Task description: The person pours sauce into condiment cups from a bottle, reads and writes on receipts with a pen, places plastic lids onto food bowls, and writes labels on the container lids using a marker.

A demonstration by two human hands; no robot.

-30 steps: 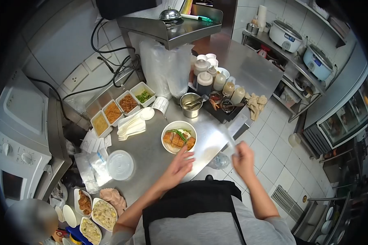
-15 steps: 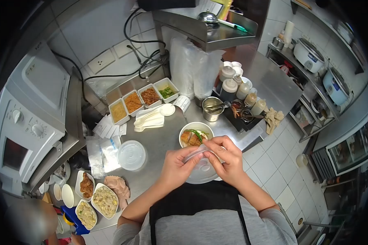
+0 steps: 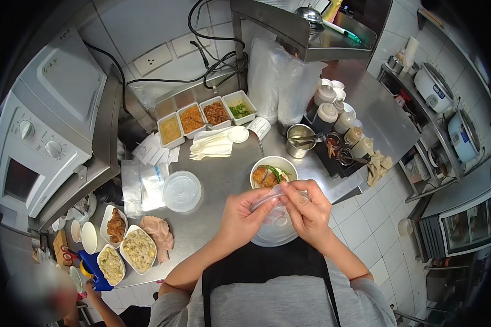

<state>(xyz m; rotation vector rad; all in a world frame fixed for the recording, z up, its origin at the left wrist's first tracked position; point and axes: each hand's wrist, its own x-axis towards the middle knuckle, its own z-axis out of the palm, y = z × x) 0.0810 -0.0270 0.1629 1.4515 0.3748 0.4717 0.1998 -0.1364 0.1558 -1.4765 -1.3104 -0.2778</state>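
Both hands pinch the near-together rims of clear plastic lids in front of my apron. My left hand is closed on the left part of the rim, and my right hand grips it from the right, fingertips almost meeting. Whether there is one lid or a stack of them I cannot tell for certain. Just beyond my fingers stands a white bowl with breaded cutlet pieces and green vegetable stalks. Another round clear lid lies on the steel counter to the left.
Trays of toppings, plastic cutlery and a metal pot line the back. Sauce bottles stand right. Food containers sit left, below the microwave. Another person's arm shows lower left.
The view has shifted, so the counter and its things appear further right and lower. My hands keep their hold on the lid with little change. The other person's arm shows more at lower left.
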